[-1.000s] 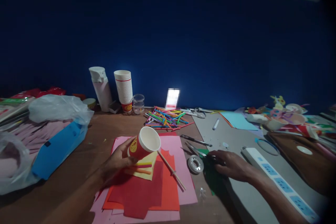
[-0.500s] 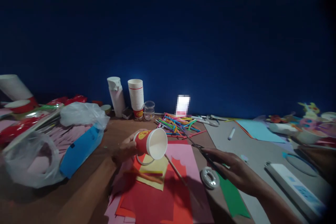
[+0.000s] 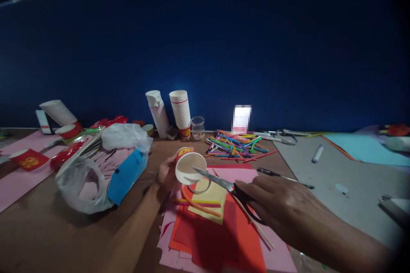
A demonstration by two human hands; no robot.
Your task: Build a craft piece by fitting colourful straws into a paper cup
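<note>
Paper cup (image 3: pixel 189 168) and scissors (image 3: pixel 215 182) have drawn together since the earlier frame: the cup's white mouth now faces up toward the head camera, and the steel blades reach left across it, their tip over the rim. I cannot tell how far apart the blades stand. The left hand (image 3: pixel 167 173) curls around the cup's red outer wall, its fingers wrapped rather than spread. The right hand (image 3: pixel 275 198) lies back-up and pressed closed around the black scissor handles, which it partly hides. A pale paper loop (image 3: pixel 200 190) shows just below the cup.

Both hands are above a layered pile of craft paper on the wooden table (image 3: pixel 54 239): a pink sheet (image 3: pixel 272 247), orange and red sheets, and a yellow sheet (image 3: pixel 208 204) with orange and yellow straws (image 3: pixel 197 202) lying on it. A thin wooden stick (image 3: pixel 258 226) crosses the pile's near right corner.

Farther off stand a stack of paper cups (image 3: pixel 180 108), a white bottle (image 3: pixel 156 113) and a small clear jar (image 3: pixel 197 128). A heap of coloured sticks (image 3: pixel 235 145) lies to the far right, and a plastic bag (image 3: pixel 83 187) and blue packet (image 3: pixel 126 177) lie left.
</note>
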